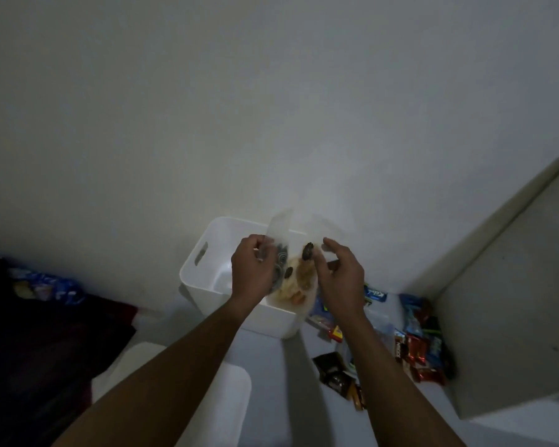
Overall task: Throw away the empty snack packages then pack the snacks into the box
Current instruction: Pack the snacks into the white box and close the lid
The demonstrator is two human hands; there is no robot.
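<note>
**A:** Both hands are up at mid-frame, right over the white box (195, 262), with a clear bag (299, 283) of mixed snacks between them

**B:** The left hand (252, 271) has its fingers curled round the bag's left flap. The right hand (340, 277) sits half-open at the right flap, too blurred to say if it pinches

**A:** Looks like the packing step to me: this bag goes into the box

**B:** Next move, I'd say: lower it straight, clear of the near rim, and let go inside

**A:** Room? Wall close behind the box, dark cloth (46, 337) at lower left, cabinet (513, 304) on the right

**B:** And the snack pile (418, 345) waits at lower right, just beside the box's corner
</note>
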